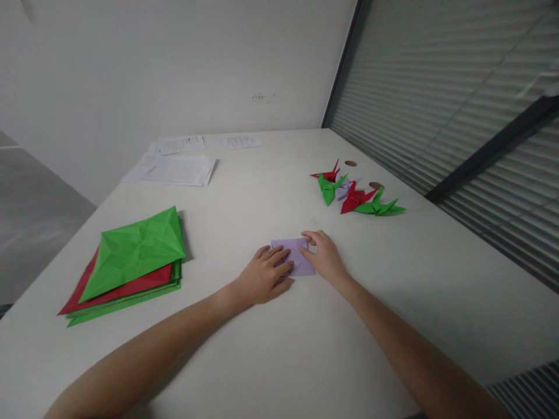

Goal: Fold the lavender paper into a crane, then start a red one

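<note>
A small folded square of purple origami paper (299, 266) lies on the white table in front of me. My left hand (265, 273) rests flat over its left part, fingers spread and pressing it down. At the upper right corner of the square, my right hand (321, 251) has its thumb on the paper and its index finger curled at the edge, gripping it. The left fingers hide part of the folds.
Folded paper cranes (349, 195) in red, green and purple stand at the right, near two round brown table inserts (376, 185). A stack of creased green and red sheets (140, 247) lies left. Printed papers (179, 170) are farther back. Window blinds (437, 87) border the right side.
</note>
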Demonstrator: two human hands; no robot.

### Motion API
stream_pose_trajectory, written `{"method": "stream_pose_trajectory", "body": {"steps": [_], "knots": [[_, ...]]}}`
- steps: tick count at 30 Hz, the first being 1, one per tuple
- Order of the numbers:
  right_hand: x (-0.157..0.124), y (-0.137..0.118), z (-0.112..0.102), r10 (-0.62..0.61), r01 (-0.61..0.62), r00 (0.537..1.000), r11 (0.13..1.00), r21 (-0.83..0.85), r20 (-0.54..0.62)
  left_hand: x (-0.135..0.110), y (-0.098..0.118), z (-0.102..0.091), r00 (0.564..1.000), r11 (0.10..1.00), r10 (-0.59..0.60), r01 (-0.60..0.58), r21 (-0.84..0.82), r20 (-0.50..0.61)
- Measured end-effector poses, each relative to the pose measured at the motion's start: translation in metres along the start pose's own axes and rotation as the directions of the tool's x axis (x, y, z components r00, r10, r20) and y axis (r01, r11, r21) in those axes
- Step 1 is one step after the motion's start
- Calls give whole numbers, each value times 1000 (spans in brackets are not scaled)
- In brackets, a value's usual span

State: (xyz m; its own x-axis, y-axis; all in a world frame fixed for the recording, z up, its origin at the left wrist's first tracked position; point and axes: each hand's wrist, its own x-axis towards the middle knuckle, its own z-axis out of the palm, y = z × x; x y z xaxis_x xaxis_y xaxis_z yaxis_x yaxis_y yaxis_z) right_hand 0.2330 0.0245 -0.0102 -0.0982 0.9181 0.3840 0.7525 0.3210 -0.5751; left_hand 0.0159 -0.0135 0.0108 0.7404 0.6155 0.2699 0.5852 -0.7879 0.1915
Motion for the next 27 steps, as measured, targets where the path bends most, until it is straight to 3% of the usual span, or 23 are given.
{"method": "stream_pose_trajectory", "body": {"steps": [5,10,16,22,27], "knots": [[1,-1,1,11,-11,1000,1000,10,8,0,1,-1,1000,1000,-1,1,0,-1],[2,-2,1,53,-56,995,998,37,90,1,1,-2,1000,1000,8,-8,-11,-18],[0,-5,2,111,-109,993,992,-62,43,2,1,-3,1000,1000,12,-12,-8,-25],[2,-6,-3,-155,128,979,973,190,134,1,0,-1,999,1000,-9,10,8,-47],[3,-5,-5,-382,355,911,918,177,155,0,-2,-1,997,999,-45,45,1,-60]]}}
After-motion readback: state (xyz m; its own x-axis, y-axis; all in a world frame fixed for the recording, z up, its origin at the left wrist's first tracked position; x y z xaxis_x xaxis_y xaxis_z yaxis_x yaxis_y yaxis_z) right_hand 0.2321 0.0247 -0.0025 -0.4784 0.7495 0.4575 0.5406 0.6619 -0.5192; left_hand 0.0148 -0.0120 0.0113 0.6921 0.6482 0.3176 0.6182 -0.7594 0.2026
